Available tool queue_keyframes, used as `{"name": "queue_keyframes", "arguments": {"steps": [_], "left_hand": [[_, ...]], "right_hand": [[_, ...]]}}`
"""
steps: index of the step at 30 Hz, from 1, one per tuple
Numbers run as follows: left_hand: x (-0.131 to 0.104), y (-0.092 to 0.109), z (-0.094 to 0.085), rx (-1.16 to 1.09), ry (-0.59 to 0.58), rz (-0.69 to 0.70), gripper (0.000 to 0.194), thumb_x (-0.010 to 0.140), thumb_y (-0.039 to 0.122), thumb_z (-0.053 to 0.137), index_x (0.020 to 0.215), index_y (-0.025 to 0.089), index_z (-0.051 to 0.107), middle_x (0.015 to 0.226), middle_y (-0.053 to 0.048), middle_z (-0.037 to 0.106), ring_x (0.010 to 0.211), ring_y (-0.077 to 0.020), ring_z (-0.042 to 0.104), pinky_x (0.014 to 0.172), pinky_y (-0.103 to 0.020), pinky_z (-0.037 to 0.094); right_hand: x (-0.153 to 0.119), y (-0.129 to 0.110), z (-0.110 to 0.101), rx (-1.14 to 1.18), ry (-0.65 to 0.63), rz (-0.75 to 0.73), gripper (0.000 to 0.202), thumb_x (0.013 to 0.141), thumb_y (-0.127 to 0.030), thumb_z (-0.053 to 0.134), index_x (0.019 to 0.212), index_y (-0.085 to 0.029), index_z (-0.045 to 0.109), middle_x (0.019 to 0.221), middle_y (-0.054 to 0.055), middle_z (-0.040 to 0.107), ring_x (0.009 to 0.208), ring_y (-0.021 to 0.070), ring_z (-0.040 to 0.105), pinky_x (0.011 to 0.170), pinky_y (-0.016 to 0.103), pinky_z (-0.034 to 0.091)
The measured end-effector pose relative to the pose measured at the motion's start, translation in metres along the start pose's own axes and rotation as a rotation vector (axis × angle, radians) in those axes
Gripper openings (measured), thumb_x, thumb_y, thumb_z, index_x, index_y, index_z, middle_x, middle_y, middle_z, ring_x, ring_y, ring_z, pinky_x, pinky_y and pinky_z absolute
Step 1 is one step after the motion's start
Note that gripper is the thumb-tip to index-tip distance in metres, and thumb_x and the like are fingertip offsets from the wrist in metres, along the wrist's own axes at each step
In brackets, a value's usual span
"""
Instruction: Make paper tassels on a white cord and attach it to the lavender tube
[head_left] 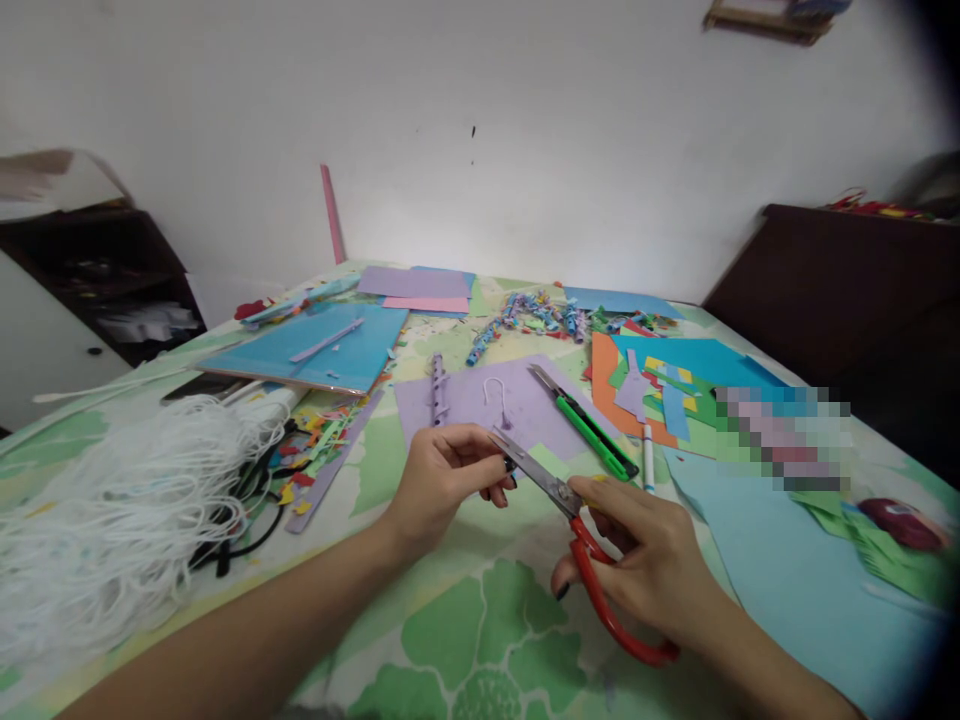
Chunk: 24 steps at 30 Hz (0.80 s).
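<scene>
My right hand holds red-handled scissors, their blades pointing up and left to the fingertips of my left hand. The left fingers are pinched at the blade tips; what they hold is too small to make out. Just beyond lies a purple sheet with a looped white string on it. A rolled purple paper tube rests at the sheet's left. To the right are a green box cutter with its blade out and a white marker.
White string is heaped at the left, beside paper scraps and a blue folder. Decorated paper rolls lie at the back. Coloured sheets cover the right side of the flowered tablecloth.
</scene>
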<state>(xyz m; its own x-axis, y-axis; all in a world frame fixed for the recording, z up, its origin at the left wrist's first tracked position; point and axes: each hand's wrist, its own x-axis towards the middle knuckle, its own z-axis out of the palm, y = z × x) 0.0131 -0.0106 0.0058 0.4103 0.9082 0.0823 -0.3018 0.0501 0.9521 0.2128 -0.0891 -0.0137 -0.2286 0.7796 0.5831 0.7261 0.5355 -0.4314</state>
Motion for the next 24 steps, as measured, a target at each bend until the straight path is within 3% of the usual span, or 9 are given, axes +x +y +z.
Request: {"name": "queue_keyframes", "arguments": {"steps": [8, 12, 17, 24], "left_hand": [[0.0038, -0.0021, -0.0029, -0.012, 0.026, -0.009, 0.011, 0.064, 0.019, 0.076, 0.067, 0.012, 0.068, 0.051, -0.001, 0.065, 0.041, -0.0114, 0.058, 0.042, -0.020, 0.048], [0.0044, -0.0030, -0.0038, 0.004, 0.019, -0.058, 0.018, 0.068, 0.026, 0.077, 0.077, 0.012, 0.070, 0.045, 0.000, 0.063, 0.033, -0.0123, 0.055, 0.035, -0.020, 0.042], [0.0043, -0.0011, -0.0008, -0.116, 0.026, -0.056, 0.026, 0.068, 0.032, 0.079, 0.080, 0.011, 0.069, 0.068, -0.008, 0.073, 0.059, -0.0191, 0.071, 0.055, -0.024, 0.055], [0.0052, -0.0034, -0.0001, -0.089, 0.022, -0.024, 0.031, 0.068, 0.023, 0.080, 0.094, 0.013, 0.066, 0.074, -0.005, 0.075, 0.070, -0.0196, 0.073, 0.066, -0.025, 0.057]], "right_hand": [[0.0005, -0.0035, -0.0014, -0.031, -0.010, 0.045, 0.037, 0.071, -0.034, 0.076, 0.100, -0.014, 0.064, 0.063, -0.002, 0.056, 0.047, 0.0088, 0.043, 0.044, 0.022, 0.038], [0.0014, -0.0029, -0.0029, -0.083, 0.086, 0.066, 0.041, 0.070, -0.040, 0.076, 0.100, -0.015, 0.063, 0.056, -0.005, 0.051, 0.046, 0.0092, 0.041, 0.043, 0.022, 0.037], [0.0035, -0.0006, -0.0028, -0.094, 0.104, 0.132, 0.043, 0.067, -0.044, 0.078, 0.097, -0.016, 0.063, 0.055, -0.005, 0.050, 0.045, 0.0089, 0.040, 0.041, 0.021, 0.036], [0.0050, -0.0061, -0.0036, -0.068, -0.084, 0.233, 0.048, 0.067, -0.044, 0.079, 0.103, -0.018, 0.059, 0.076, 0.001, 0.060, 0.059, 0.0135, 0.051, 0.052, 0.025, 0.042]]}}
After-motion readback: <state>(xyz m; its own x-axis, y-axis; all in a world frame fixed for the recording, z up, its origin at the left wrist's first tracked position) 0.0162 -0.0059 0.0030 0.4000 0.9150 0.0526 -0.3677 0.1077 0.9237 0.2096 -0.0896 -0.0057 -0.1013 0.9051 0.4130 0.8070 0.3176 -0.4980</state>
